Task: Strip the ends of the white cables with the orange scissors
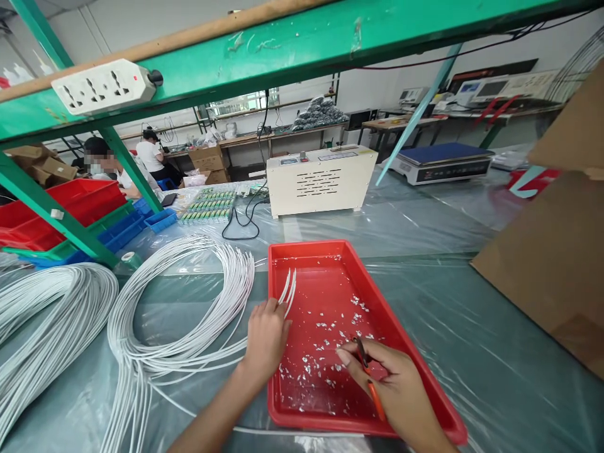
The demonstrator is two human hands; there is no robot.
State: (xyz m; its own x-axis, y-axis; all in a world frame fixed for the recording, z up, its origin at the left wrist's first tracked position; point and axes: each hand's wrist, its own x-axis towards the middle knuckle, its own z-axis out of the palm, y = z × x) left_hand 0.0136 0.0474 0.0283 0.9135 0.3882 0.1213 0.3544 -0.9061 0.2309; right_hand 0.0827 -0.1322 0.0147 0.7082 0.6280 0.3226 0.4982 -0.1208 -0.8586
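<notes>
My left hand point(267, 333) is closed around a few white cables point(292, 286), whose ends stick up above my fingers over the left side of the red tray point(368, 277). In my right hand point(399, 380) is a pair of wire cutters point(375, 397) with orange handles and a dark head, held over the tray's right half. My fingers partly hide the jaws. Small whitish scraps point(325, 325) lie scattered across the tray floor. Left of the tray rests a large coil of white cable point(189, 352), from which strands run towards my left hand.
Another cable coil point(56, 314) lies far left. Behind the tray stand a cream metal box point(325, 182) with a black cord and a scale point(438, 160). Cardboard point(547, 270) leans in from the right. A green beam point(283, 50) with a power strip point(106, 87) crosses overhead. Two people sit beyond.
</notes>
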